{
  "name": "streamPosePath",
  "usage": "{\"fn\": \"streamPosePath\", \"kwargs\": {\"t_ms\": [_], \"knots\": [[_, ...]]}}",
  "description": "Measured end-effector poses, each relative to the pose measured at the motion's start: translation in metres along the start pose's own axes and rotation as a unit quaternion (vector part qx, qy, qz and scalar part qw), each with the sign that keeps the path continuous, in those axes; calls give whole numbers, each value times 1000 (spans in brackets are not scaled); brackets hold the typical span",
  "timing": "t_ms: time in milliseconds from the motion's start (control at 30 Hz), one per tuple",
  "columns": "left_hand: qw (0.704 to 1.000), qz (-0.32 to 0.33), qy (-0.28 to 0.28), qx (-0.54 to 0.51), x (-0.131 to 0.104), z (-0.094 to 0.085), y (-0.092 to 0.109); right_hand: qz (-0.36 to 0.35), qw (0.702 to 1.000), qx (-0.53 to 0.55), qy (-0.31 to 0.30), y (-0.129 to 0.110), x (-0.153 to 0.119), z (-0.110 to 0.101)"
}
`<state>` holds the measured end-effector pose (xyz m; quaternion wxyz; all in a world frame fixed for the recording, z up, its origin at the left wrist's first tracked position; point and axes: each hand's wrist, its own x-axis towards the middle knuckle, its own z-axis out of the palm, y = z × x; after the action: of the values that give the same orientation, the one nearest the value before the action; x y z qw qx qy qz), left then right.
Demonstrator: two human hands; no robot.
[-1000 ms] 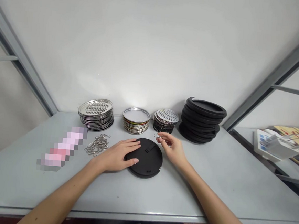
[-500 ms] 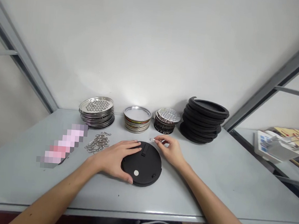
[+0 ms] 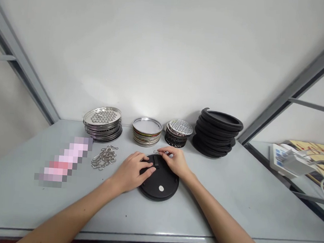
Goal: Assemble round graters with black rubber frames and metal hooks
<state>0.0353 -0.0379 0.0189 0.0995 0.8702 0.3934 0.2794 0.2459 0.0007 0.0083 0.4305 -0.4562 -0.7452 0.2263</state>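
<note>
I'm watching the disc (image 3: 160,179) lying flat on the tabletop (image 3: 143,222), about midway between its front and back edges, its pale dot (image 3: 161,188) facing up. The left hand (image 3: 131,171) is resting over its left side, thumb and fingers bending in near the strap (image 3: 156,161); I can't tell whether they are pinching it. The right hand (image 3: 177,162) is pinching a clip (image 3: 156,152) between thumb and finger, by the disc's back rim.

I'm judging the disc to be light and fairly stiff, its matt black face giving the skin decent grip, so I'm favouring a broad hold on the rim, with light pressure near the strap, which is probably softer. The clip is looking thin, springy and slick; I'm reading its bent body as the place for holding, leaving the tip free. Toward the left edge, more clips (image 3: 104,159) are lying tangled, likely snagging when one is lifted. By the back right corner, the black stack (image 3: 217,135) is leaning a little, so I'm treating it as easy to topple.
</note>
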Motion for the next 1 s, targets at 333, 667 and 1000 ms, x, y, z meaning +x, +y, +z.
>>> {"fn": "streamPosePath", "kwargs": {"t_ms": [333,667,1000], "knots": [[997,-25,33,-61,3,10,-15,-9,998,-46,-46,1,-3,8],[995,-19,23,-100,12,9,-27,-26,991,-127,-31,6,-3,8],[995,-89,21,-39,31,9,-19,-43,988,-143,-28,5,-3,8]]}}
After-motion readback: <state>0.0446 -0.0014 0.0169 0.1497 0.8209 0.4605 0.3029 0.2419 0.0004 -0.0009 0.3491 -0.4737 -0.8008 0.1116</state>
